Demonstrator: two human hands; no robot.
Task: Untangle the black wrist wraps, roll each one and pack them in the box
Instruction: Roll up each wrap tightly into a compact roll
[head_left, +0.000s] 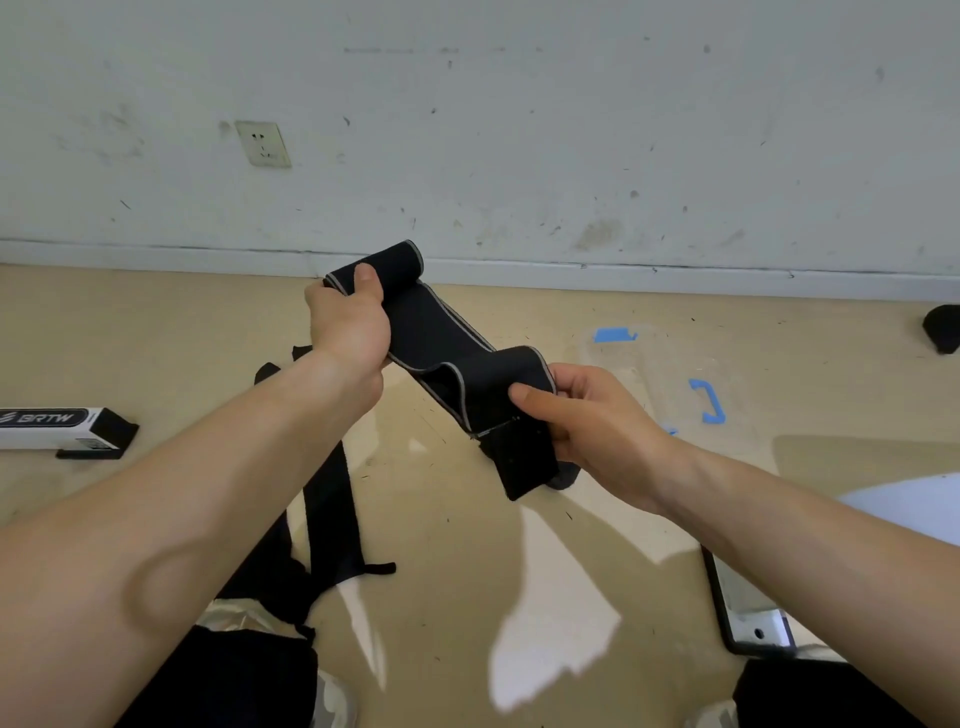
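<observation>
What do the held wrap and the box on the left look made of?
The wrap: apparently woven elastic fabric, matte black with grey edge trim; it sags and folds softly. The box: probably printed cardboard, white and black, smooth, with sharp straight edges.

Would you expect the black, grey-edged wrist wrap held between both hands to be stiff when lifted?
Probably floppy: the black grey-edged wrist wrap buckles into a fold between the left hand and right hand. Likely light, as thumb-and-finger grips carry it. Unsupported ends would likely droop.

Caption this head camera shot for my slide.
Left hand and right hand hold a black wrist wrap above the floor.
</observation>
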